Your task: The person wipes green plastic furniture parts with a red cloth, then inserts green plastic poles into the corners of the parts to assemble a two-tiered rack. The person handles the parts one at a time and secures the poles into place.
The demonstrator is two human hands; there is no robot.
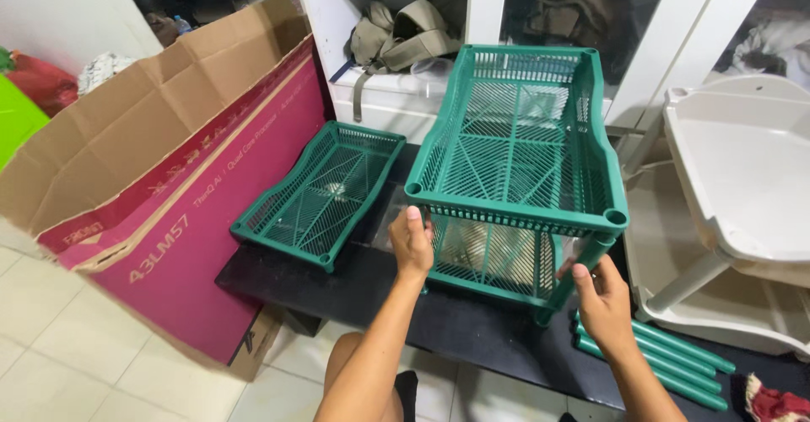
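A two-tier green plastic rack (519, 177) stands on a low black desk (354, 291), its slatted trays joined by round corner posts. The left hand (411, 242) has its grip pressed on the near-left post under the upper tray. The right hand (601, 302) pinches the near-right post at about four o'clock of the rack. A loose green tray (321, 192) lies at nine o'clock, spare green tubes (666, 363) at five o'clock, and a cardboard box (152, 177) farther left.

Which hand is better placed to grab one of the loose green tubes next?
Right hand, probably: it is at the rack's front right leg, just above the loose green tubes; left hand is farther away.
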